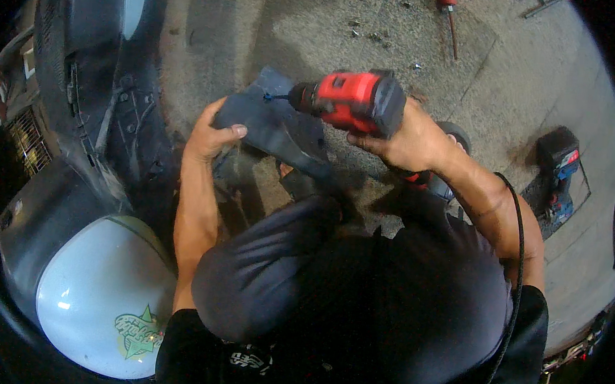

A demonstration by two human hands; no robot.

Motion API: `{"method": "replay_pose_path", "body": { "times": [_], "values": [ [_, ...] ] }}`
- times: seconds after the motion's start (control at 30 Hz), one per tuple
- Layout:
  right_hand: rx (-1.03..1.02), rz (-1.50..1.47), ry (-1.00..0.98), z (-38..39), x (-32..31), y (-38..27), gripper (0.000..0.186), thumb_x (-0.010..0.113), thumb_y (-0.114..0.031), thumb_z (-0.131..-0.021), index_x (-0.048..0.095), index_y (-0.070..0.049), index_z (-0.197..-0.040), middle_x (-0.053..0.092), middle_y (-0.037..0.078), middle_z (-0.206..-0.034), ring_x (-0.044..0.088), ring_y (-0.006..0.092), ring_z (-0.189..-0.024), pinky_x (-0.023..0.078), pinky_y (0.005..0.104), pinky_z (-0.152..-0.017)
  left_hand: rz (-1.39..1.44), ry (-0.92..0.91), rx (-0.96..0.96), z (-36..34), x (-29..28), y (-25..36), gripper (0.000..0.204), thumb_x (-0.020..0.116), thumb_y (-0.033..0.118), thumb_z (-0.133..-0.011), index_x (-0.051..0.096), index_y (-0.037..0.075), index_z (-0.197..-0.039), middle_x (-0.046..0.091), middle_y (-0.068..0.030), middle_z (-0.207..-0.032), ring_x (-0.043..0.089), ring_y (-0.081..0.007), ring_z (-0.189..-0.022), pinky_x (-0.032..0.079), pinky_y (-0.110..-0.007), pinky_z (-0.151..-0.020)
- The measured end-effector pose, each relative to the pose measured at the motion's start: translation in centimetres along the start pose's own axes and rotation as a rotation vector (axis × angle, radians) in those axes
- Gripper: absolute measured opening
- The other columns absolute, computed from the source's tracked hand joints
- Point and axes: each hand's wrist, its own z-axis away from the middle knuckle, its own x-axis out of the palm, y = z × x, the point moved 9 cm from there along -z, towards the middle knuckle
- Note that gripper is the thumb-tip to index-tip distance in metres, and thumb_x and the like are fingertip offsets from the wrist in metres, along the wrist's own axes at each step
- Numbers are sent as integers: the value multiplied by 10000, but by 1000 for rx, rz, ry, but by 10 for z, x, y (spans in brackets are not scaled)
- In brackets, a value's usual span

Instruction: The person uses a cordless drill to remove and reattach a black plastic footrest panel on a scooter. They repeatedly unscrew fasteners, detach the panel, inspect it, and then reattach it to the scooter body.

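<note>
A dark, curved plastic panel [266, 123] is held out in front of my knees by my left hand [208, 134], whose thumb presses on its upper face while the other fingers go behind it. From the right, my right hand [419, 139] grips a red and black cordless drill [346, 98] by its handle, which is mostly hidden under the drill body. The thin drill bit [278, 96] points left and reaches a spot near the panel's upper part; whether it has gone into the plastic I cannot tell.
Black vehicle bodywork [100, 92] fills the left side, with a glossy white rounded shell [101, 292] below it. Small screws [375, 37] lie scattered on the concrete floor [212, 21]. Farther right are a red-handled screwdriver [446, 0] and a blue-black power tool [560, 163]. A black cord [520, 242] crosses my right arm.
</note>
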Motion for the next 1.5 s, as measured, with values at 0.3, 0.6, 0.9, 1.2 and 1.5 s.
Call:
{"method": "replay_pose_path", "body": {
  "times": [0.3, 0.6, 0.9, 1.2, 1.5],
  "values": [
    [108, -62, -45, -1, 5, 11, 442, 749, -190, -833, 613, -105, -1245, 665, 141, -1183, 624, 310, -1103, 479, 394, -1002, 75, -23, 40, -2, -2, -7, 730, 814, -28, -691, 499, -57, -1349, 653, -126, -1121, 654, -203, -957, 541, -334, -873],
    [123, -1, -56, 6, 4, 17, 450, 771, -214, -818, 613, -105, -1225, 666, 153, -1159, 622, 334, -1104, 482, 409, -995, 86, -123, 106, 5, 16, 7, 699, 785, 0, -685, 538, -65, -1336, 655, -101, -1151, 636, -180, -1003, 510, -317, -908],
    [116, 99, -65, 15, 2, 13, 495, 803, -156, -762, 619, -106, -1219, 669, 144, -1144, 627, 329, -1089, 490, 408, -984, 40, -121, 89, 14, 22, 18, 675, 763, 17, -702, 555, -40, -1342, 649, -85, -1178, 611, -186, -1071, 464, -317, -979],
    [139, 30, -9, 20, 0, 14, 480, 798, -137, -758, 629, -96, -1205, 677, 147, -1114, 636, 331, -1064, 492, 405, -974, 40, -119, 100, 8, 14, 5, 681, 782, 34, -708, 540, -60, -1338, 649, -104, -1177, 623, -197, -1051, 482, -320, -950],
    [54, 88, -14, 25, -6, 10, 491, 801, -153, -758, 624, -81, -1211, 665, 156, -1134, 630, 341, -1063, 489, 410, -977, 4, -76, 36, 2, 2, -15, 757, 841, 48, -685, 505, -73, -1353, 646, -126, -1170, 632, -212, -1038, 502, -343, -935]
  ]
}}
